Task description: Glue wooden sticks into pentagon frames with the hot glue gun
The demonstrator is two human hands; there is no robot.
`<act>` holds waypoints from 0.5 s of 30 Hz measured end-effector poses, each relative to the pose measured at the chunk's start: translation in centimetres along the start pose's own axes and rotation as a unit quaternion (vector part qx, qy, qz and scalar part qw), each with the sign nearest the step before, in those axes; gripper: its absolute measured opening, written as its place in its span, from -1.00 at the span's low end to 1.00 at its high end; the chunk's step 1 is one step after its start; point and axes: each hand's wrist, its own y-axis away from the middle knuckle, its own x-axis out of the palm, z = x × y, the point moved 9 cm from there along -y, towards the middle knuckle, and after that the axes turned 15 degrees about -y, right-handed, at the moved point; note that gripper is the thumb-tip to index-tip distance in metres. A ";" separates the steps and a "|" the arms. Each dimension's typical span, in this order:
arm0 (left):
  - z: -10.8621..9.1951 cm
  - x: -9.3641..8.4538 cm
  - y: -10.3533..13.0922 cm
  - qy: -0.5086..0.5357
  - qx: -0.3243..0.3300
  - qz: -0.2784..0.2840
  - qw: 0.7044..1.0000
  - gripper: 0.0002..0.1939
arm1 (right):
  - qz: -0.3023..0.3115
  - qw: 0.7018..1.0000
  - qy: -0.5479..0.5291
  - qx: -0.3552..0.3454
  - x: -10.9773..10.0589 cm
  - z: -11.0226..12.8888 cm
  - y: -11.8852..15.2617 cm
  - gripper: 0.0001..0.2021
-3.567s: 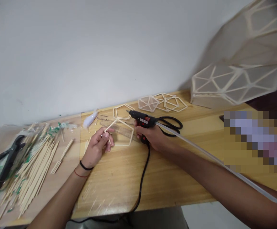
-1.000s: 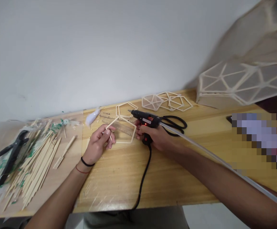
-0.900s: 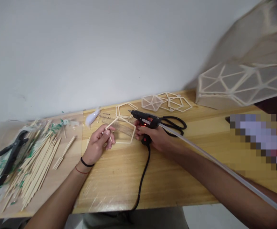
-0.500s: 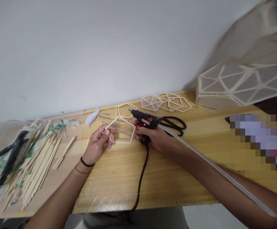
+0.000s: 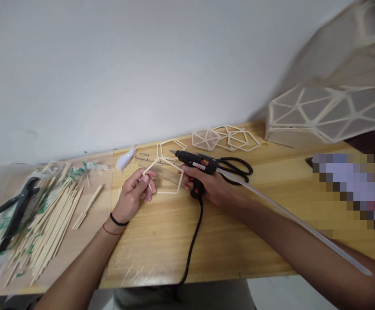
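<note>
hold the little stick frame still by the glue gun

the left hand [image 5: 134, 191] pinches one corner of the frame [image 5: 168, 192] between thumb and fingers. the right hand [image 5: 211, 183] is wrapped round the glue gun [image 5: 195, 161]. the hands are apart, with the frame between them, in front of the person and over the table [image 5: 161, 241].

to do this well, i think the left hand should hold the frame very still. the tip may be hot, so fingers should be well away from it. the tip is near the top corner; i cannot tell if they touch. a small, slow squeeze should make less mess.

the frame has five thin, pale sides and an open middle. a see-through ruler [image 5: 166, 173] shows behind it.
</note>
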 end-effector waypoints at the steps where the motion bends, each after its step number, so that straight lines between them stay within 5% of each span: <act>1: 0.0 0.0 0.0 0.001 -0.002 -0.001 1.000 -0.62 | 0.000 1.000 -0.005 0.000 0.0 0.1 0.0 -0.60; 15: -0.1 0.4 -0.2 0.011 -0.017 0.008 1.000 -0.56 | -0.021 1.000 -0.020 0.000 0.1 0.4 0.1 -0.60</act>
